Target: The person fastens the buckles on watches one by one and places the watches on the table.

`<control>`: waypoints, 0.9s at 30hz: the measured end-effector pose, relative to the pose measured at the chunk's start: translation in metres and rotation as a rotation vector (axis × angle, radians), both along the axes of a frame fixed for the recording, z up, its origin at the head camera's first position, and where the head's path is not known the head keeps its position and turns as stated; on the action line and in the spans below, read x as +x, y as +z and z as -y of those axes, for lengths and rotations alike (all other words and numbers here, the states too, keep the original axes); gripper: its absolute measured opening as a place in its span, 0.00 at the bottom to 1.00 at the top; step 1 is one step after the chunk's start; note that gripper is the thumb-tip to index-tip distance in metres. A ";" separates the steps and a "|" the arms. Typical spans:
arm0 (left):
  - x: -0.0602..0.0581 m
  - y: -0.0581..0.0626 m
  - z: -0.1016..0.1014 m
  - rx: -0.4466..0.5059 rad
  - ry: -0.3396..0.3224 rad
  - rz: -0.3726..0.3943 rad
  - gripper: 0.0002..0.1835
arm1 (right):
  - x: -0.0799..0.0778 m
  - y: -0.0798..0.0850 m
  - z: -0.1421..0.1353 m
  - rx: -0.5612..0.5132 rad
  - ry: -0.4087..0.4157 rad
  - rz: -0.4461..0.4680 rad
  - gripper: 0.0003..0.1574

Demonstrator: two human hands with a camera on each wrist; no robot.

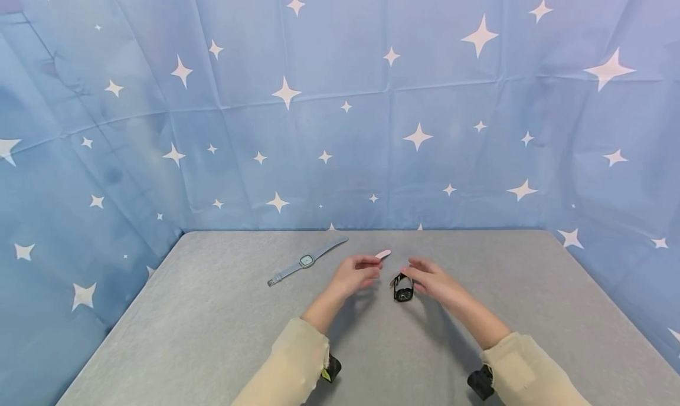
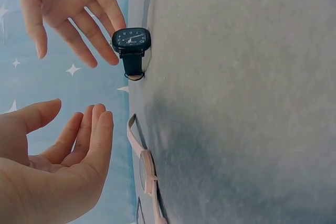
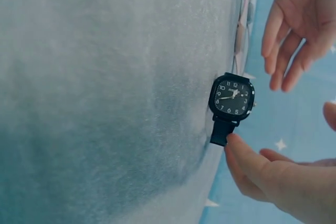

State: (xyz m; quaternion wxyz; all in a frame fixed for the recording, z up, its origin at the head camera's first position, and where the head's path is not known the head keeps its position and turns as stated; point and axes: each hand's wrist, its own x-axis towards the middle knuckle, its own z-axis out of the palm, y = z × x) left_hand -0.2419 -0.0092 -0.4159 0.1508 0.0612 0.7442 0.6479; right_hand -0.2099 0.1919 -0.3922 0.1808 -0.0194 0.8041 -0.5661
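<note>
A black wristwatch (image 1: 404,295) with a squarish dial stands on the grey table, its strap curved up in a loop. Beside it is my right hand (image 1: 432,281), fingers loosely extended. In the right wrist view a fingertip meets the strap of the black watch (image 3: 231,97). My left hand (image 1: 353,274) hovers left of the black watch, fingers relaxed and holding nothing. Behind that hand lies a pink watch, only its strap end (image 1: 383,254) showing in the head view; more of the pink watch (image 2: 149,174) appears in the left wrist view.
A light blue watch (image 1: 306,261) lies stretched out on the table (image 1: 212,335), left of my left hand. Blue cloth (image 1: 340,128) with white stars hangs behind the table and along both sides. Dark devices (image 1: 480,382) are strapped at both wrists.
</note>
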 end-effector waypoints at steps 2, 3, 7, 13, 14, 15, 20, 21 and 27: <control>0.000 0.000 0.002 0.006 0.001 -0.003 0.18 | -0.001 0.001 0.000 0.001 0.006 -0.005 0.49; 0.000 0.001 0.003 0.007 0.002 -0.004 0.18 | -0.001 0.002 0.001 0.003 0.009 -0.008 0.49; 0.000 0.002 0.008 -0.004 0.010 -0.006 0.18 | -0.001 0.003 0.002 0.008 0.005 -0.013 0.47; -0.001 0.002 0.015 -0.021 0.035 0.001 0.17 | -0.002 0.004 0.003 0.032 0.006 -0.018 0.48; -0.001 0.002 0.016 -0.022 0.039 0.002 0.17 | -0.003 0.004 0.003 0.038 0.008 -0.018 0.48; -0.001 0.002 0.017 -0.024 0.040 0.002 0.17 | -0.003 0.004 0.003 0.043 0.011 -0.020 0.49; -0.001 0.001 0.021 -0.028 0.042 -0.005 0.17 | -0.005 0.004 0.005 0.031 0.018 -0.038 0.46; -0.002 0.000 0.022 -0.028 0.041 -0.007 0.17 | -0.005 0.004 0.005 0.026 0.017 -0.043 0.45; -0.003 -0.002 0.026 -0.019 0.041 -0.009 0.17 | -0.006 0.006 0.007 0.026 0.023 -0.056 0.45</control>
